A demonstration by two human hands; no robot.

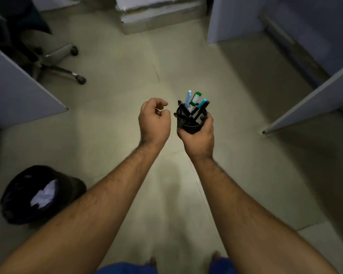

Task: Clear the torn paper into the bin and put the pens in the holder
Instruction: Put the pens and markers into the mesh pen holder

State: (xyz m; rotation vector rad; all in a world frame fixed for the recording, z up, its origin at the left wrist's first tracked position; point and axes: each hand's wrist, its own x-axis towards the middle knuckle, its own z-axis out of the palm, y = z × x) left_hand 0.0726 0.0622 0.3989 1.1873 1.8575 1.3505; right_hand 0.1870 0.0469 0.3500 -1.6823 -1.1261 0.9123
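Note:
My right hand (198,139) grips a black mesh pen holder (192,120) from below, held over the floor at the centre of view. Several pens (194,100) stand in it, among them a green-capped marker, a light blue pen and black ones. My left hand (154,121) hovers just left of the holder, fingers loosely curled, holding nothing I can see. At the lower left stands a black bin (24,194) lined with a dark bag, with white torn paper (45,194) lying inside it.
An office chair base (61,66) with castors stands at the upper left. Grey desk partitions (18,89) flank both sides, the right one (309,103) slanting in. Stacked white boards (156,10) lie on the floor far ahead. Beige tiled floor (127,76) spreads between them.

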